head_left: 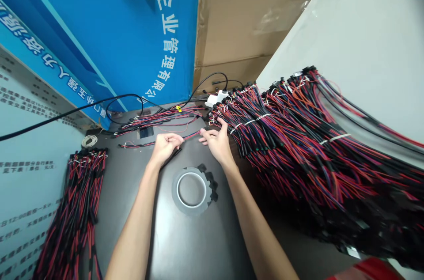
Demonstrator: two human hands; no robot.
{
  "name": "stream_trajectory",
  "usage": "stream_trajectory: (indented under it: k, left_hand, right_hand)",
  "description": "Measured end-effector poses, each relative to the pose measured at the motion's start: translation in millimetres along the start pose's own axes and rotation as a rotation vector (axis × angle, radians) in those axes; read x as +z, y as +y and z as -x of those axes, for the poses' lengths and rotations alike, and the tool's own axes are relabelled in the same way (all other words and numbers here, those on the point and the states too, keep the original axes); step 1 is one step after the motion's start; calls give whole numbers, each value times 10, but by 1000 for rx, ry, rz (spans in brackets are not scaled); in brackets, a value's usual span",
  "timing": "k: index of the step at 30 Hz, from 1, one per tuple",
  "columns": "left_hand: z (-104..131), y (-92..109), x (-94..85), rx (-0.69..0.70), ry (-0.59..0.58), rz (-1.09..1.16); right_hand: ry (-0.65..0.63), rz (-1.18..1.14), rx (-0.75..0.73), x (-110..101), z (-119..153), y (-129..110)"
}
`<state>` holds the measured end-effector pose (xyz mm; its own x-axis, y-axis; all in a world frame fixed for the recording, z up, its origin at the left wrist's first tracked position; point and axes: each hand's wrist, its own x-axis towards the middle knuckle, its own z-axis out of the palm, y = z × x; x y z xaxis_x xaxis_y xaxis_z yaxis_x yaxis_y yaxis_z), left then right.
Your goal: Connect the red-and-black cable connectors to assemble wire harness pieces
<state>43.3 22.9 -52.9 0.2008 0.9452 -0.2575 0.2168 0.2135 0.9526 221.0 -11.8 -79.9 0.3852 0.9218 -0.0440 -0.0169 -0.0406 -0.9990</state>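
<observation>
Landmark: we take the grey tape roll [188, 211], lying flat on the dark worktop [195, 249], as reference; dark tabs [214, 186] line its right edge.
Wire lead: we see the thin red-and-dark lead [192, 135] just beyond the roll, running from the far left of it to the right hand.
Left hand: we have the left hand [168, 145] beyond the roll and slightly left, thumb and fingers pinched on the wire lead.
Right hand: we have the right hand [216, 138] beyond the roll and slightly right, fingers partly spread, thumb at the lead's end; we cannot tell whether it grips.
Loose wires: we find further red and black wires [159, 117] beyond both roll and hands, with a yellow tag [179, 108] among them.
Large bundle: we note tied wire harnesses [281, 134] heaped right of the roll, white ties around them.
Small bundle: we note a second tied bundle [82, 191] well left of the roll, a white coil [89, 141] just behind it.
Backing: we see a blue printed panel [132, 28] and brown cardboard [235, 15] standing beyond the roll.
</observation>
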Motion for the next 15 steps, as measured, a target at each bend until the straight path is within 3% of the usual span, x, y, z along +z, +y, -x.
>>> stream_trajectory:
  k: [5, 15]
  left_hand:
    - [-21, -54, -11, 34, -41, -14]
    - [-11, -64, -12, 36, -73, -43]
  right_hand:
    - [-26, -251, -17, 97, -44, 86]
    - [-74, -312, 5, 102, -48, 70]
